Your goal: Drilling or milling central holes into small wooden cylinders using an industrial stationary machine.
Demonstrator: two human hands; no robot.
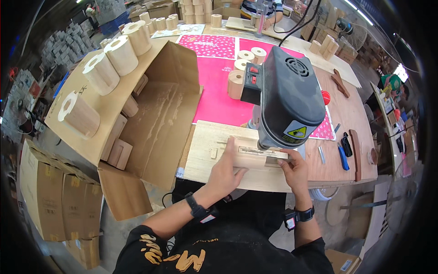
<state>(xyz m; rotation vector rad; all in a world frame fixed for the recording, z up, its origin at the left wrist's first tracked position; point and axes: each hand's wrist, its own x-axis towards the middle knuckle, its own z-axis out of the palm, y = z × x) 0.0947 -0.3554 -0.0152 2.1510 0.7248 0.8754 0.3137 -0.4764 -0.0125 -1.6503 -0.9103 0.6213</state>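
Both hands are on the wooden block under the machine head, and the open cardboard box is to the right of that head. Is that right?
Not quite: the head view shows the open cardboard box left of the machine head. The left hand and right hand are indeed on the wooden block.

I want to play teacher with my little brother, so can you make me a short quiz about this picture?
1. Which of these is nearest the right hand? A) the fan, B) the blue-handled tool, C) the cardboard box.
2. True or false: the left hand touches the wooden piece.
3. Fill the gap: the sheet just beyond the pale board is mostly ____.

Key: 1: B. 2: True. 3: pink.
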